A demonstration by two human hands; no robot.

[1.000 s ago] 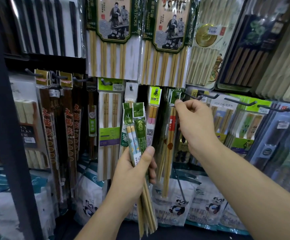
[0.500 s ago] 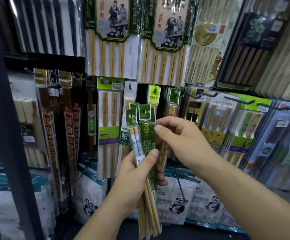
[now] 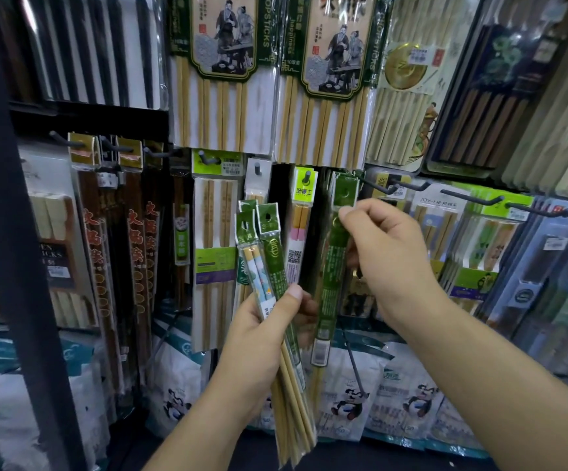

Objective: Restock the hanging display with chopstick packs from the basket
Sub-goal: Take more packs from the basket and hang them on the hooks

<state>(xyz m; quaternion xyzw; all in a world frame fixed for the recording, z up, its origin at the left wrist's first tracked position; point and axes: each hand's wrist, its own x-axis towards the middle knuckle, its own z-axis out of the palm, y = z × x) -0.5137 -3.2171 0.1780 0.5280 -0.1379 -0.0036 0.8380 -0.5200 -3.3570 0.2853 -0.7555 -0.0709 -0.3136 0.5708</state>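
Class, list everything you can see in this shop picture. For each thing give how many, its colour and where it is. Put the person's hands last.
single green pack: one, green, centre, pinched near its top by the right hand
held bundle: at least three packs, green headers, lower centre, gripped in the left hand
figure-print packs: two, green and cream, top centre
red-lettered packs: several, dark brown, left
panda bags: at least three, white and teal, bottom
hooks: several, black, right of centre
left hand: one, lower centre
right hand: one, centre right
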